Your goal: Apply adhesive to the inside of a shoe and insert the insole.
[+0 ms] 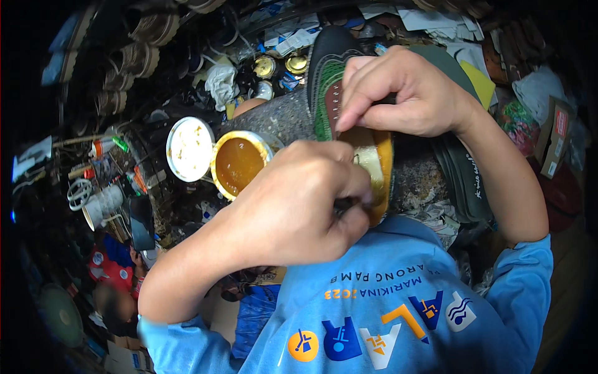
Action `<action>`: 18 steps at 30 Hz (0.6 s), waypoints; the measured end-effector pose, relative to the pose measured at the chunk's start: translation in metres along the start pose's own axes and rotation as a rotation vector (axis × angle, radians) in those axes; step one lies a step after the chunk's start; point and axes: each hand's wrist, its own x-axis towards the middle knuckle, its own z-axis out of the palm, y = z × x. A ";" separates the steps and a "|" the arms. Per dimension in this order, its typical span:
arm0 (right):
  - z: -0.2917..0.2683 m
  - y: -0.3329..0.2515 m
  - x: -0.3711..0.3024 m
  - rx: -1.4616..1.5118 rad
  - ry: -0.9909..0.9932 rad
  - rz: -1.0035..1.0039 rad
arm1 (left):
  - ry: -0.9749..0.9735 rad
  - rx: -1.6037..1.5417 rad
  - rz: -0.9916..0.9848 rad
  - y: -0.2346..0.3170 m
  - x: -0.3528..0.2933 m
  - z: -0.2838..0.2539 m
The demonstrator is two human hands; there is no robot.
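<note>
A dark shoe upper (339, 47) with green mesh and a brown eyelet strip lies across the work surface, toe pointing away from me. Its near end shows a yellow rim and a shiny pale gold lining (364, 159). My right hand (405, 93) is closed in a pinch, thumb and forefinger together at the edge of the eyelet strip. My left hand (311, 202) is curled beside the near end, its fingertips over the yellow rim. What either hand pinches is hidden or too small to tell. Left of the shoe stands an open can of amber glue (240, 165), partly behind my left hand.
A glue-smeared white lid (190, 149) stands tilted beside the can. Dark green sheets (458, 181) are stacked at the right, near a yellow piece (478, 84). Finished shoes (140, 59) line the far left. A white mug (103, 206) and a person in red (109, 271) are farther left.
</note>
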 end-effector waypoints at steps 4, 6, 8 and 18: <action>0.003 0.001 0.002 -0.013 0.026 -0.004 | -0.186 0.037 -0.092 0.013 0.011 -0.011; 0.003 0.001 0.002 -0.008 -0.007 0.070 | -0.256 0.066 -0.106 0.018 0.021 -0.013; 0.004 0.004 0.000 0.018 0.051 0.038 | -0.313 0.103 -0.111 0.024 0.031 -0.013; -0.001 -0.007 0.002 0.062 -0.023 0.155 | -0.322 0.615 0.042 0.036 0.032 -0.001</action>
